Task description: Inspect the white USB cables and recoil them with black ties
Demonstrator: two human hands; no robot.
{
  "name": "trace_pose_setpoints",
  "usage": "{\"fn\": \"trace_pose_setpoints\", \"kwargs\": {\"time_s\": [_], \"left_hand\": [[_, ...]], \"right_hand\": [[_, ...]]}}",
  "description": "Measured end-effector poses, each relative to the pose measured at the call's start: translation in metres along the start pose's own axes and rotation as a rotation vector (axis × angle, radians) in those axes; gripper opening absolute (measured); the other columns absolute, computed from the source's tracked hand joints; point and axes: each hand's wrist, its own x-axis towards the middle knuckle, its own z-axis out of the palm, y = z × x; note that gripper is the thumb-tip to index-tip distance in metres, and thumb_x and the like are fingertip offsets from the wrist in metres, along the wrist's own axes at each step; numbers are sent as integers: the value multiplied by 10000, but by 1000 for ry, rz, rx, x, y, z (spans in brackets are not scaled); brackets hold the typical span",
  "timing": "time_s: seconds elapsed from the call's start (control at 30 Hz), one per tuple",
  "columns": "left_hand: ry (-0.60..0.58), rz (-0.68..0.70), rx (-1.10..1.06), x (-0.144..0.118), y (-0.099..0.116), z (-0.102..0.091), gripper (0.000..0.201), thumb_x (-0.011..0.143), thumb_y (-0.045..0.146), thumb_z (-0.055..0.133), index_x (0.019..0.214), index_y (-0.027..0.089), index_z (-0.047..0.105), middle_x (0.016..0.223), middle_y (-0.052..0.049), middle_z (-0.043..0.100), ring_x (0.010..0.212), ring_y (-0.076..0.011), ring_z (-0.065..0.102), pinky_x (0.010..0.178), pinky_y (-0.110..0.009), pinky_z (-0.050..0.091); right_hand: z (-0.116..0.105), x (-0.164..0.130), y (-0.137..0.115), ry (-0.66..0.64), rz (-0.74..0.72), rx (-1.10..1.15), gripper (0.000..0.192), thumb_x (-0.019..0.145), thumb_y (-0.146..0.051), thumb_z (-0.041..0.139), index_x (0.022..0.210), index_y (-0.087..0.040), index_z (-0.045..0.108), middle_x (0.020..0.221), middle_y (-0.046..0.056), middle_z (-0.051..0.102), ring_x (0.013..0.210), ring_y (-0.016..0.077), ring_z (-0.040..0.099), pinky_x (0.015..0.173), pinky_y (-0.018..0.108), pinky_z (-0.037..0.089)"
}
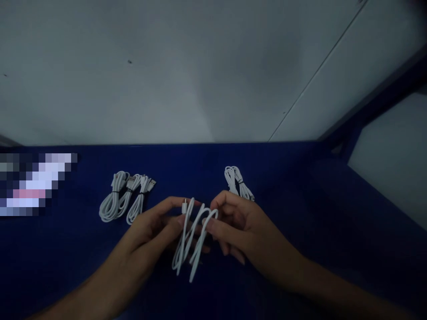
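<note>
Between my two hands hangs a white charging cable [188,244], gathered into loose, uneven loops above the blue table. My left hand [156,231] pinches the loops on the left side, close to a small metal-tipped plug [184,206] that points upward. With thumb and fingers closed, my right hand [238,224] grips the loops on the right near their tops. Parts of the fingers are hidden behind the cable. No tie shows around this coil.
Tied bundles of white cable [115,198] lie together on the blue table [187,169] at left. Another tied white bundle [238,182] lies beyond my right hand. A pixelated patch covers the far left. A pale wall [160,89] rises behind; a blue frame [353,133] slants at right.
</note>
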Motion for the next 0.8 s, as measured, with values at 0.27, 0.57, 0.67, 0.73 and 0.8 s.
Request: {"fn": "trace_pose_setpoints", "kwargs": {"time_s": [0.27, 0.57, 0.67, 0.73, 0.8], "left_hand": [[117, 26, 24, -7, 2, 0, 363, 1060, 476, 755, 1410, 401, 700, 1141, -29, 863, 915, -242, 834, 841, -332, 663], [0, -56, -262, 4, -7, -6, 143, 1091, 387, 678, 1134, 258, 724, 1112, -119, 858, 949, -333, 844, 852, -472, 675], [-111, -20, -354, 14, -8, -12, 164, 1110, 353, 634, 1077, 219, 724, 1106, -155, 851, 917, -331, 847, 797, -456, 681], [-104, -14, -366, 16, -5, -13, 198, 1128, 341, 601, 1121, 203, 743, 1168, -177, 838, 989, -327, 839, 859, -448, 675], [-99, 2, -353, 15, 0, -12, 259, 1142, 368, 571, 1150, 192, 761, 1212, -190, 826, 1069, -345, 821, 933, -471, 665]], "right_hand": [[-1, 0, 1, 43, -28, 17, 282, 936, -296, 903, 924, -222, 631, 810, 1, 776, 719, 161, 758, 460, 161, 486], [-2, 1, 1, 50, -27, 60, 329, 969, -456, 889, 940, -214, 667, 781, -39, 734, 514, 51, 537, 450, 145, 438], [-4, 3, 3, 11, -28, 145, 325, 1022, -513, 821, 989, -215, 695, 767, -42, 732, 471, 38, 520, 442, 143, 433], [-4, 4, 4, -3, -26, 200, 332, 1056, -529, 776, 998, -209, 714, 706, -55, 691, 453, 34, 506, 437, 135, 421], [-5, 6, 4, -23, -19, 250, 324, 1073, -518, 758, 1013, -200, 739, 709, -50, 688, 453, 28, 505, 436, 127, 419]]}}
